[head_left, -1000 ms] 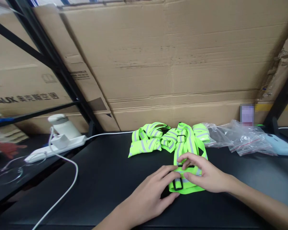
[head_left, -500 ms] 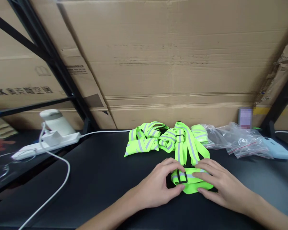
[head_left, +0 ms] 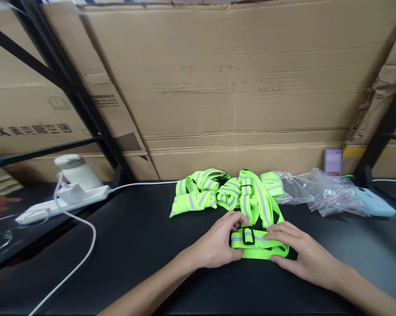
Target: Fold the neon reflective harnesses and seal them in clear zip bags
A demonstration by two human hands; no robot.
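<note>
A neon-green reflective strap point(head_left: 260, 253) with a grey stripe lies folded flat in layers on the black tabletop. A black buckle point(head_left: 248, 236) sits on top of it, near the left end. Around that left end curl the fingers and thumb of my left hand point(head_left: 219, 241). My right hand point(head_left: 298, 250) holds the right end, fingers on top and thumb at the near edge. From the far side of the fold, loose straps point(head_left: 258, 199) of the same kind run back toward a pile. Part of the fold is hidden under my fingers.
More bundled green straps point(head_left: 196, 193) lie behind and to the left. Clear plastic bags point(head_left: 329, 195) and a light blue phone point(head_left: 377, 202) are at the back right. A white power strip point(head_left: 62, 206) with a cable stands left, beside a white bottle point(head_left: 81, 171). Cardboard point(head_left: 233, 96) walls the back.
My left hand has shifted slightly up and left along the strap's end. The folded strap now lies flatter and more stretched sideways. The camera view has tilted a little.
</note>
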